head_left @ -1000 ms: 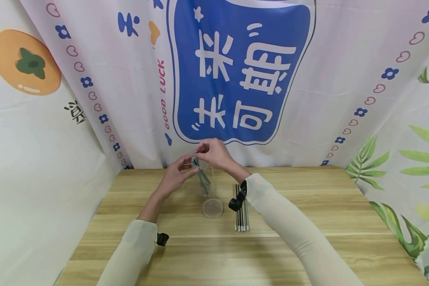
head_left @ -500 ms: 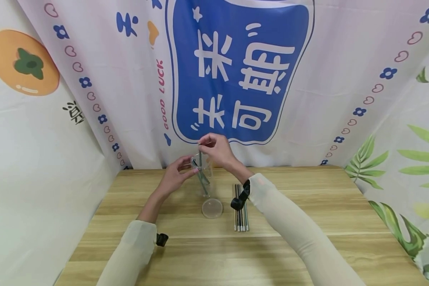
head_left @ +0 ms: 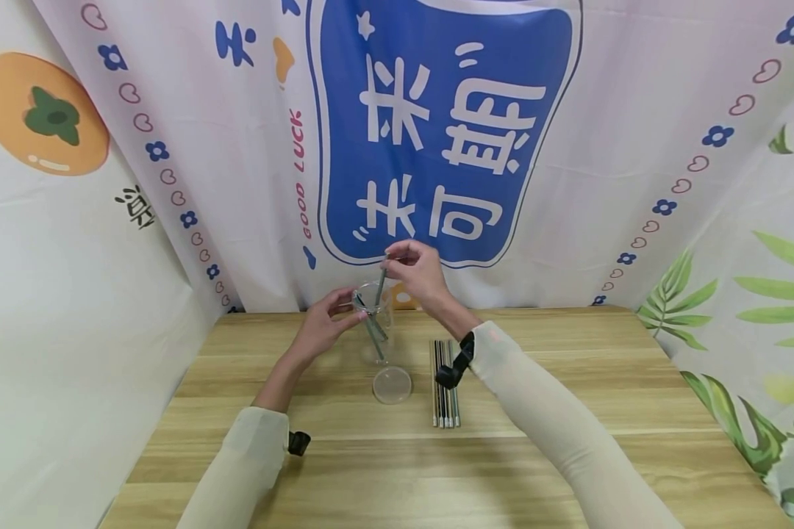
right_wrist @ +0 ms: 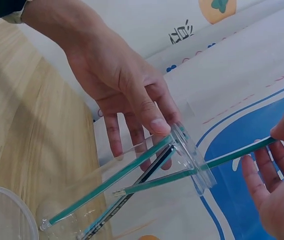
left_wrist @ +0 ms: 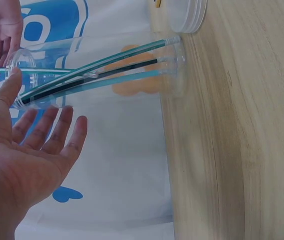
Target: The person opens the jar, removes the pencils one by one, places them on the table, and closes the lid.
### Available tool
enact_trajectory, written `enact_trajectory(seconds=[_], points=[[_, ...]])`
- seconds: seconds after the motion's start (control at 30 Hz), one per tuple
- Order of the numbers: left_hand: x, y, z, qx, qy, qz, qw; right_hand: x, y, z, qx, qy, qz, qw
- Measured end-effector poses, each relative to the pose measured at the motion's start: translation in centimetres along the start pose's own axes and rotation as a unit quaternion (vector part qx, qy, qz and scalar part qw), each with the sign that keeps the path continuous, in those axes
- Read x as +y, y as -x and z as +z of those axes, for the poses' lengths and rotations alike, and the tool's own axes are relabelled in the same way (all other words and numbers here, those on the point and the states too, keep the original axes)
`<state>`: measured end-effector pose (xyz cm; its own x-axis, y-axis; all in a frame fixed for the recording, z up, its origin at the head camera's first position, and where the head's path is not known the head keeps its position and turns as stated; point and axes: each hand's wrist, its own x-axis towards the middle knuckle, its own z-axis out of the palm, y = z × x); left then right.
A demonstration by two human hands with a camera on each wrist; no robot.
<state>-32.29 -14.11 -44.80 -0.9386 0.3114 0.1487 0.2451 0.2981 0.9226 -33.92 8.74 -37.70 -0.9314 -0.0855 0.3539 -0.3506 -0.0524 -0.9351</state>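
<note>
A tall clear plastic jar (head_left: 389,327) stands near the table's back edge, its mouth uncovered. My left hand (head_left: 324,327) holds it at the neck, thumb on the near side and fingers behind. Inside lean several pencils, among them a green one (right_wrist: 106,182) and a black one (left_wrist: 126,67). My right hand (head_left: 420,273), above and right of the mouth, pinches a green pencil (right_wrist: 237,154) near its upper end. That pencil slants through the mouth, its lower end inside the jar, as the right wrist view shows.
A round clear lid (head_left: 392,386) lies on the wooden table (head_left: 344,477) in front of the jar. To its right, a row of pencils (head_left: 442,408) lies side by side, partly overlapped by the right wrist's camera. A printed cloth (head_left: 536,279) hangs behind the table.
My right hand has moved up and to the right from the jar's mouth, and more of the pinched green pencil shows above the rim. My left hand stays at the neck.
</note>
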Motion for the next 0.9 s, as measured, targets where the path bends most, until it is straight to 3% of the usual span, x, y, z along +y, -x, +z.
enact_trajectory(seconds=[0.4,0.63,0.9], points=[[-0.2,-0.1,-0.1,0.004,0.007,0.005,1.0000,-1.3,0.1,-0.8,0.083,-0.100,0.026,0.9912],[0.0,0.0,0.0,0.007,0.005,0.008,0.9999,-2.5,0.1,-1.6,0.132,-0.153,0.012,0.9793],[-0.3,0.0,-0.1,0.005,0.009,0.002,0.9999,-3.0,0.2,-3.0,0.174,-0.210,0.026,0.9618]])
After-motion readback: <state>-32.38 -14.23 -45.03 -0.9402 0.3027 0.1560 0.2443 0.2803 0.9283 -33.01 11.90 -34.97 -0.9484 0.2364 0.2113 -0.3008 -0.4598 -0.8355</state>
